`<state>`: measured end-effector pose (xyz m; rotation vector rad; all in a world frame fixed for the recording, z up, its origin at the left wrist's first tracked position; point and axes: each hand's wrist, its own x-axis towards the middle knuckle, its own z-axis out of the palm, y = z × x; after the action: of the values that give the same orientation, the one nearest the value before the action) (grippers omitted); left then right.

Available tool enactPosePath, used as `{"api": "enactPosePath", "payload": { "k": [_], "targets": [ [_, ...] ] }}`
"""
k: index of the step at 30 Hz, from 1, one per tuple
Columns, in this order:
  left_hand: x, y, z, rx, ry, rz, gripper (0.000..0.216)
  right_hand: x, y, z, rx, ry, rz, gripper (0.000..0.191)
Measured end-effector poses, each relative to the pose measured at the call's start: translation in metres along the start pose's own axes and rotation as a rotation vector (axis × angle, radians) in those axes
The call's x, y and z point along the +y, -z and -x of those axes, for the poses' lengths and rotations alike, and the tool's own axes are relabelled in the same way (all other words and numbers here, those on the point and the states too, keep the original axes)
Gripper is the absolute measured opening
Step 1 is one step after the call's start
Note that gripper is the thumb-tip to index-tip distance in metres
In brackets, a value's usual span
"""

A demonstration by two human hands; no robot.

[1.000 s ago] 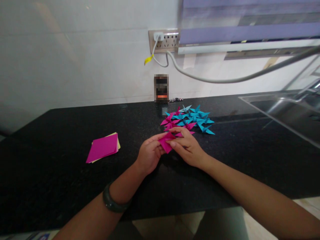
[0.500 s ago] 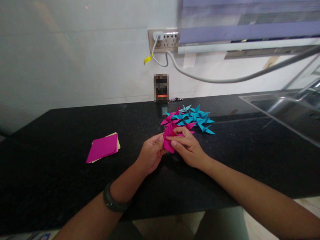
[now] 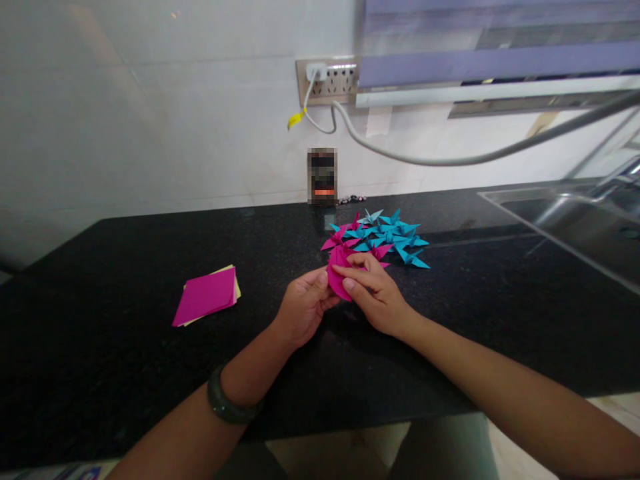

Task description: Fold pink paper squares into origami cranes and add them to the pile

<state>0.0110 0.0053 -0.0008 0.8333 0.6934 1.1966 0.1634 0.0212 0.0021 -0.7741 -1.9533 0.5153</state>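
A pale wall [image 3: 165,127] filled most of what I could see, meeting a dark, speckled, glossy surface [image 3: 100,373] that ran almost the whole width in front of the person. High on the right hung a purple striped blind [image 3: 500,33], and below it, at the far right, a metal sink [image 3: 590,233] was set into the surface. A grey hose [image 3: 430,161] sagged across the wall.

Both forearms reached in over the near edge, the two hands close together. The left hand [image 3: 303,307] pinched a piece of folded magenta paper, its thumb on top and its other fingers beneath. The right hand [image 3: 377,293] had its thumb and forefinger against the paper, slightly apart; whether they pinched it, I couldn't tell.

Just beyond the hands lay a cluster of paper cranes [image 3: 387,237], mostly blue toward the right and magenta toward the left, with a paler one at the back. A stack of square sheets [image 3: 206,297], magenta uppermost and yellow peeping out, lay well to the left. A socket panel [image 3: 340,87] with one white plug was mounted on the wall. A dark bracelet [image 3: 227,403] circled the left forearm.

The folded magenta paper [image 3: 338,285] sat between the hands, in front of the cranes. Smallest was a yellow tag [image 3: 296,120] on the plug's cord.
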Motion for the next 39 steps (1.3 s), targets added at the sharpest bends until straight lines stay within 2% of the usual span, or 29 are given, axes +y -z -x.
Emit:
{"api": "enactPosePath", "payload": {
  "k": [7,12,15,18,20,23,39],
  "targets": [
    [0.001,-0.001,-0.001,0.02,-0.025,-0.05,0.024,-0.001,-0.001,0.002,-0.035,0.072,0.065,0.023],
    [0.001,-0.003,-0.001,0.07,-0.015,-0.087,0.023,-0.004,0.0,0.001,-0.025,0.05,0.057,0.023],
    [0.002,-0.003,0.0,0.089,0.012,-0.121,0.024,-0.003,0.0,-0.001,0.09,-0.026,-0.011,0.019],
    [0.002,-0.004,0.001,0.118,0.032,-0.179,0.025,0.003,-0.003,-0.001,0.175,-0.215,-0.115,0.012],
    [0.002,-0.004,0.002,0.122,0.047,-0.215,0.025,0.006,-0.004,-0.002,0.116,-0.312,-0.16,0.017],
    [0.003,-0.005,0.003,0.099,0.073,-0.251,0.026,0.007,-0.004,-0.003,0.039,-0.314,-0.108,0.012],
    [0.004,-0.008,0.004,0.103,0.093,-0.384,0.024,0.002,-0.002,-0.005,0.053,-0.365,-0.083,0.021]
  ]
}}
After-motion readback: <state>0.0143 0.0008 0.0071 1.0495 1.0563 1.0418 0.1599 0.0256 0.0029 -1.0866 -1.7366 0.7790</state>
